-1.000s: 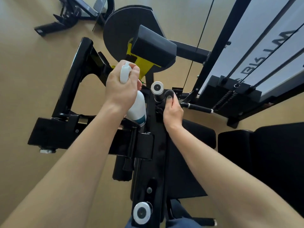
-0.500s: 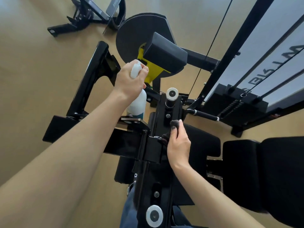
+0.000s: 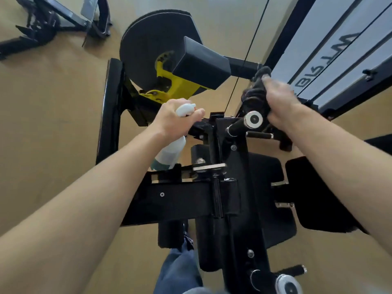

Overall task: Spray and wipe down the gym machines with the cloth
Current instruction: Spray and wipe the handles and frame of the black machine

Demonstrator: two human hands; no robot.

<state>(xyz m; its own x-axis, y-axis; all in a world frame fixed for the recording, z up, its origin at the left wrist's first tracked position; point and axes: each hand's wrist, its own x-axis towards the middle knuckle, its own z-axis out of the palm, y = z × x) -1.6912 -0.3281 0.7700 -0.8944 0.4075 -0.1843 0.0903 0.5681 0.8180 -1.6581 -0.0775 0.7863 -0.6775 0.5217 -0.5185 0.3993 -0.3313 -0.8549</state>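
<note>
At the bottom edge of the view, a blue denim-clad leg (image 3: 180, 270) is seen beside the black gym machine (image 3: 231, 200), whose glossy painted steel frame is fitted with bolts, a chrome plate and round chrome end caps (image 3: 253, 119). Matte black padded cushions (image 3: 273, 211) are set to the right of the frame. Above the middle of the frame, a white plastic spray bottle (image 3: 170, 153) with a teal band near its base is held tilted, its base toward the camera and its white trigger head uppermost. The bottle's neck is gripped by the left hand (image 3: 174, 119), the fingers (image 3: 196, 114) being curled round the trigger head. Farther off and to the right, a dark, soft, bunched cloth (image 3: 255, 90) is held by the right hand (image 3: 280, 102), which is blurred; its fingers appear wrapped over the cloth, though how tightly cannot be told. The cloth is pressed against the far black bar near the upright post of the weight stack (image 3: 339, 45), just beyond the chrome-capped handle. Beyond the hands, a blocky black pad (image 3: 201, 66) is mounted in front of a large round black disc (image 3: 148, 45), with a yellow bracket (image 3: 169, 85) pierced by a row of holes beneath it. A thin cable (image 3: 248, 56) is stretched downward past the pad. A tan floor (image 3: 53, 102) lies under everything, and another dark machine (image 3: 53, 20) is seen at the far top left
</note>
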